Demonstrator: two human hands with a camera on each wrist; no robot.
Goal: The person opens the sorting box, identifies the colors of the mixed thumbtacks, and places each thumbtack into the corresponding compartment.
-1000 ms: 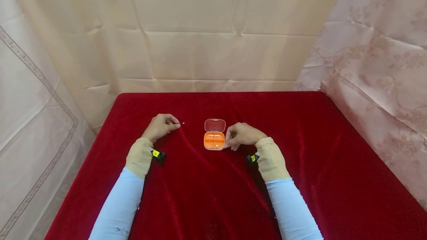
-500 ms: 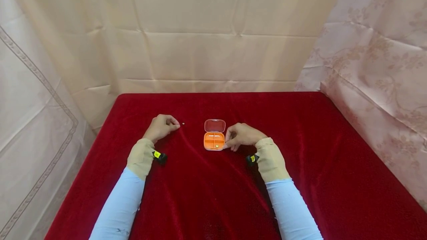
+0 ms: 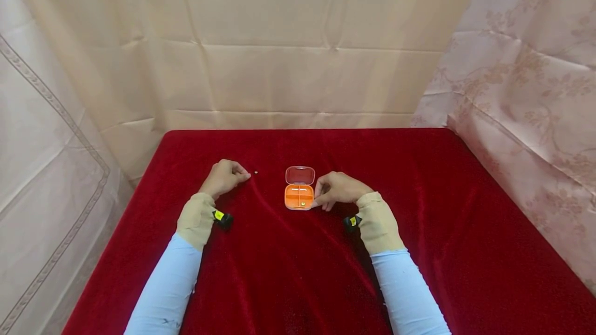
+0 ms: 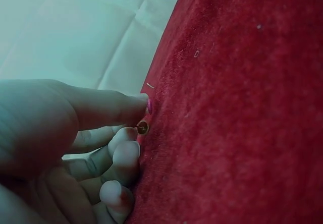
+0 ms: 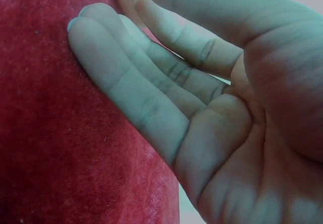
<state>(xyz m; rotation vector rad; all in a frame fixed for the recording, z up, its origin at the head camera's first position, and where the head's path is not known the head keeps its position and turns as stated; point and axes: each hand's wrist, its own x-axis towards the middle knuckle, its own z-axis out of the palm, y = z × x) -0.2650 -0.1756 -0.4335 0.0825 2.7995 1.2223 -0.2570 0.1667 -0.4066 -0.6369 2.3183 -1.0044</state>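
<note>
An orange pill box with its clear lid raised lies mid-table. A small yellowish piece sits in its front right compartment. My right hand holds the box's right front corner with thumb and index finger. In the right wrist view the other fingers are fairly straight and the box is out of sight. My left hand appears to pinch a tiny round gold stud between thumb and index finger. Something pink shows at the thumb tip. A tiny pale bead lies just beyond these fingertips.
Dark red velvet cloth covers the table. A beige curtain hangs behind it, with patterned curtains at both sides. Each wrist wears a small black camera; the left one hangs near the cloth.
My left thumb and index fingertips have drawn together, slightly back from the pale bead. The right hand, pill box and bead have stayed in place.
</note>
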